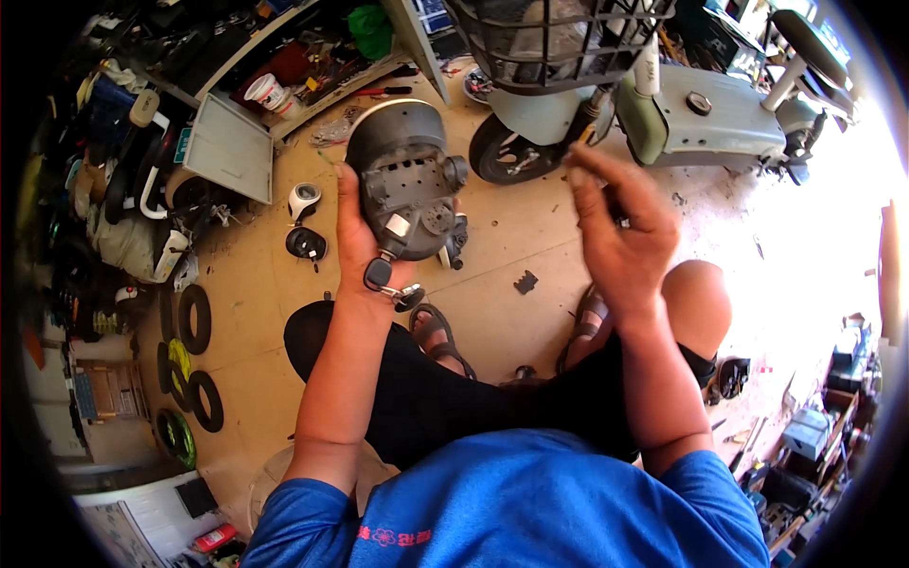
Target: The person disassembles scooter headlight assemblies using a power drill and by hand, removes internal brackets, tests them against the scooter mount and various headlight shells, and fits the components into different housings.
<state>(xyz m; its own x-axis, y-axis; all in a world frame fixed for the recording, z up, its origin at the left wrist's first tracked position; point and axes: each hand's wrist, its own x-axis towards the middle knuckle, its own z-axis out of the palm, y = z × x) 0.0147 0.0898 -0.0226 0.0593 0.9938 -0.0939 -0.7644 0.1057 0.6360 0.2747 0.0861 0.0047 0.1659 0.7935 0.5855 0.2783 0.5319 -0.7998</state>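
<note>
My left hand (354,222) is wrapped round a black headlight housing (402,204), its rounded bowl toward the far side and its vented, moulded back turned up. At the near end of the housing, by my wrist, hangs a small dark oval piece (378,274). Apart from the housing, to its right, my right hand (630,222) is raised with thumb and forefinger pinched together. Whatever is between those fingertips, if anything, is too small and blurred to name.
Ahead stands a grey-green electric scooter (701,118) with a black wire basket (559,43). On the floor lie a dark plastic piece (525,282), a white-and-black part (304,201), a black round part (306,243) and several tyres (195,320). Cluttered shelving (331,114) stands far left; tools (805,435) lie at right.
</note>
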